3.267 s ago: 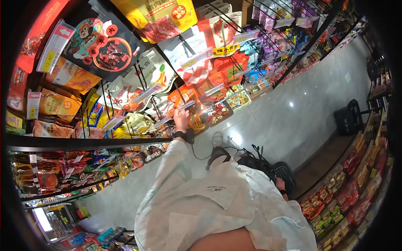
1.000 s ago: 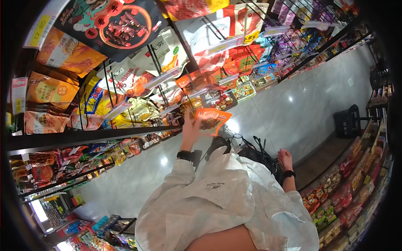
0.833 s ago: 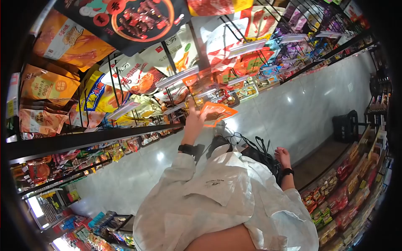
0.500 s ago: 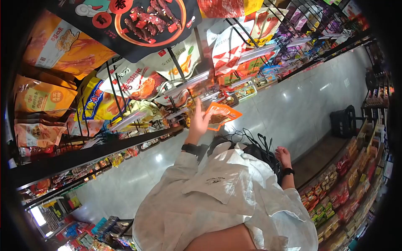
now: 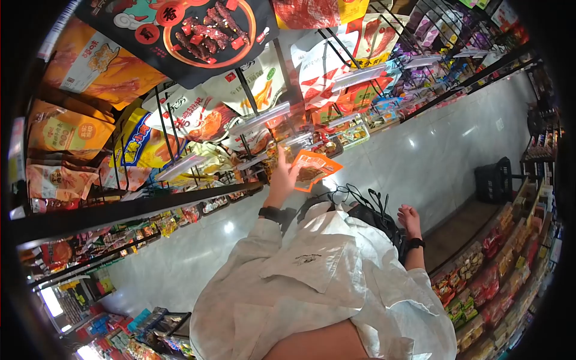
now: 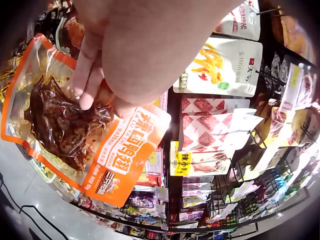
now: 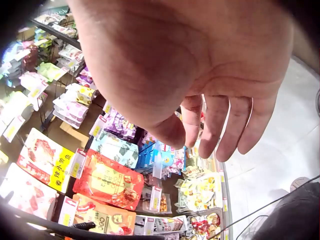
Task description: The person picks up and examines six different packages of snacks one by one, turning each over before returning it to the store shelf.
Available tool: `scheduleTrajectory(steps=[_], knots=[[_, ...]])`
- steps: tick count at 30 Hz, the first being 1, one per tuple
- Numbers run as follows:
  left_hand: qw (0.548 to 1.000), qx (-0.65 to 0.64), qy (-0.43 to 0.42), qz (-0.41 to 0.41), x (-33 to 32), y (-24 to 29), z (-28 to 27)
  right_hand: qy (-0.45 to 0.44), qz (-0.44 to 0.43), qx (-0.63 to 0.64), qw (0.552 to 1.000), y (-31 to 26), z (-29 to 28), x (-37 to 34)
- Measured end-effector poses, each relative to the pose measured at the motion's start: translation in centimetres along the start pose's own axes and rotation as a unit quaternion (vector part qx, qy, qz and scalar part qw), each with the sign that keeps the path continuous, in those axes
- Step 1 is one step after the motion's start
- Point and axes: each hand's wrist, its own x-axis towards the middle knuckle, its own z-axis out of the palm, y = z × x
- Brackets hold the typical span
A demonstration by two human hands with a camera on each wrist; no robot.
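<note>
Your left hand has its grip closed on the orange-edged pouch, pinching it with the index finger held out straight, and the pouch hangs in front of the rack of snack bags, above the grey floor. Your right hand is out at your other side, its grip relaxed and holding nothing, the fingers slightly bent and the palm bare. Beyond it, a black basket sits near the opposite shelves.
</note>
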Motion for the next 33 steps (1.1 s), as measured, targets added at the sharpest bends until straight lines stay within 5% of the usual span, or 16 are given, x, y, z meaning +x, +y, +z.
scheduleTrajectory(steps=[4,7,10,17,20,23,26,33], knots=[[0.996,0.071,0.054,-0.031,-1.9,0.6,1.1,-0.022,-0.062,0.001,0.998,-3.7,-0.9,0.5],[0.995,-0.087,0.055,0.01,-3.3,-1.5,3.4,-0.054,-0.121,-0.037,0.991,-8.4,-1.2,-0.4],[0.99,-0.118,0.036,-0.074,-6.6,6.6,4.0,-0.119,-0.202,-0.055,0.971,-12.5,-1.7,-1.0],[0.971,-0.211,0.086,-0.074,-12.2,17.1,9.5,-0.351,-0.323,-0.047,0.878,-18.8,-0.7,-6.9],[0.946,-0.289,0.089,-0.117,-13.8,22.1,12.4,-0.431,-0.323,-0.018,0.843,-18.7,0.2,-8.9],[0.936,-0.302,0.088,-0.159,-15.8,22.7,15.1,-0.499,-0.188,0.01,0.846,-18.2,-0.4,-10.2],[0.938,-0.283,0.11,-0.167,-17.5,23.0,16.7,-0.513,-0.173,-0.035,0.84,-16.3,-1.5,-9.3],[0.958,-0.169,-0.019,-0.232,-19.5,24.0,19.1,-0.479,-0.161,0.02,0.862,-13.8,-3.3,-10.1]])
